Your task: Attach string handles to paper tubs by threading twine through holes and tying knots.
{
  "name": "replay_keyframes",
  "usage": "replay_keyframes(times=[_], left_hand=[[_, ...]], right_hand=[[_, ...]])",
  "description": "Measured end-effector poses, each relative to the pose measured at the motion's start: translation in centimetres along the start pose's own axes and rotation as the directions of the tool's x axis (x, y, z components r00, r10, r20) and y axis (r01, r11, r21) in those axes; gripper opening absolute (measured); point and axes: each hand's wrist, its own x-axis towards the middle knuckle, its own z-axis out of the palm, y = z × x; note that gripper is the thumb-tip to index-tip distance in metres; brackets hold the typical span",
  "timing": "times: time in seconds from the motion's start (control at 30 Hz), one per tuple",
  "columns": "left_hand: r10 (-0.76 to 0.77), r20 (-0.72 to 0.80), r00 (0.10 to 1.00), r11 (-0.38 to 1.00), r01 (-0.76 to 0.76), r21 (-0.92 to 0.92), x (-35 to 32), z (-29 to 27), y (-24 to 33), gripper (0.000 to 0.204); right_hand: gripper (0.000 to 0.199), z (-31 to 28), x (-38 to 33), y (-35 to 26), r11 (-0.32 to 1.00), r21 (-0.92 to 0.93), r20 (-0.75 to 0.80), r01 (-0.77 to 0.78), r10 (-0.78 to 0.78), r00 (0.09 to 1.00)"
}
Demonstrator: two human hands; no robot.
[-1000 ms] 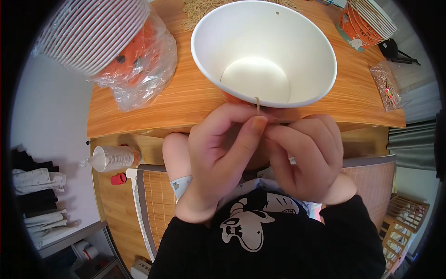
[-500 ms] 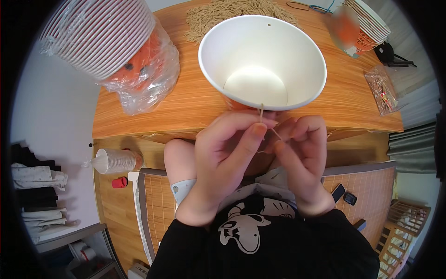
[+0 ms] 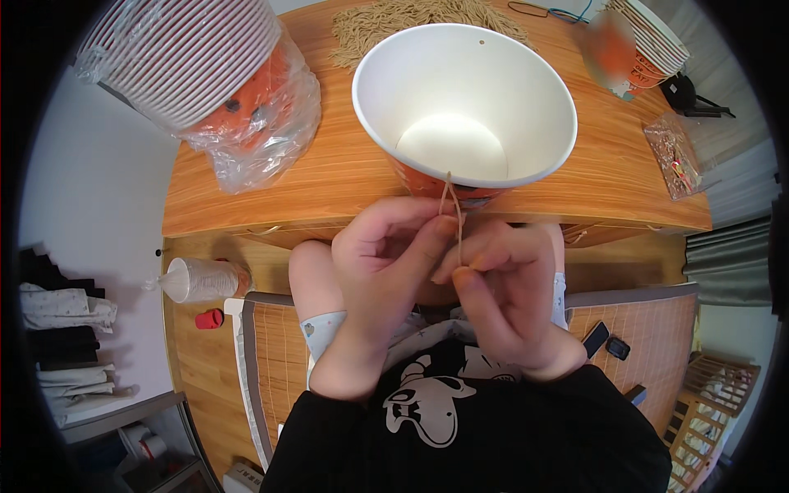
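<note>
A large paper bucket, white inside with an orange outside, stands at the table's front edge, its mouth tilted toward me. A thin tan cord hangs in a loop over its near rim. My left hand pinches one strand between thumb and forefinger just below the rim. Lower and to the right, my right hand is closed on the other strand with thumb and fingertips. The cord's lower ends are hidden by my fingers. A small hole shows near the bucket's far rim.
Left on the wooden table is a plastic-wrapped stack of buckets. Behind the bucket lies a heap of tan cords. At the right are more stacked buckets and a clear packet. Wrapped cups lie on the floor.
My right hand has moved left and down, drawing its strand downward. The left hand has shifted slightly left. The two strands now hang as a narrow loop from the rim.
</note>
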Motion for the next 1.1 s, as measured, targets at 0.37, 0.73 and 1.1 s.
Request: replay_keyframes(times=[0.37, 0.73, 1.1], left_hand=[[-0.229, 0.162, 0.960, 0.886, 0.274, -0.373, 0.2, -0.7, 0.1, 0.010], [-0.146, 0.140, 0.979, 0.936, 0.183, -0.302, -0.1, -0.6, -0.4, 0.015], [-0.038, 0.249, 0.968, 0.947, 0.115, -0.300, 0.2, -0.4, -1.0, 0.019]], right_hand=[[0.036, 0.2, -0.9, 1.4, 0.860, -0.507, -0.094, -0.053, 0.005, 0.996], [0.019, -1.7, 2.2, -0.3, 0.716, -0.678, -0.070, 0.166, -0.288, 0.955], [0.011, -0.8, 1.2, -0.1, 0.987, -0.086, -0.170, -0.136, 0.120, 0.978]])
